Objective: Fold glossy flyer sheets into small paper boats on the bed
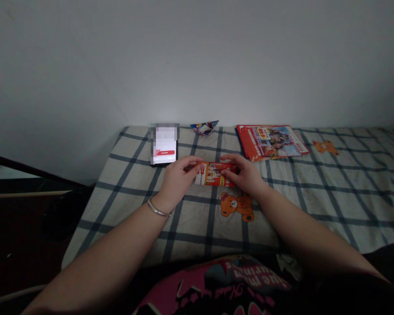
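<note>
A red printed paper flyer (212, 173), with colourful pictures on it and seemingly folded, lies across the middle between my two hands. My left hand (183, 174) pinches its left end between thumb and fingers. On the other side, my right hand (244, 174) grips the right end, thumb on top, with that end partly hidden under the palm. Just below the flyer a printed teddy bear (237, 206) shows on the checked cloth. Beyond my left hand rests a phone (165, 148), its screen lit and partly blurred.
A stack of red flyers (272, 142) lies at the back right. Between it and the phone sits a small folded paper shape (205, 127). The checked cloth (124, 210) reaches back to the white wall (197, 61). Its left edge drops to a dark floor area.
</note>
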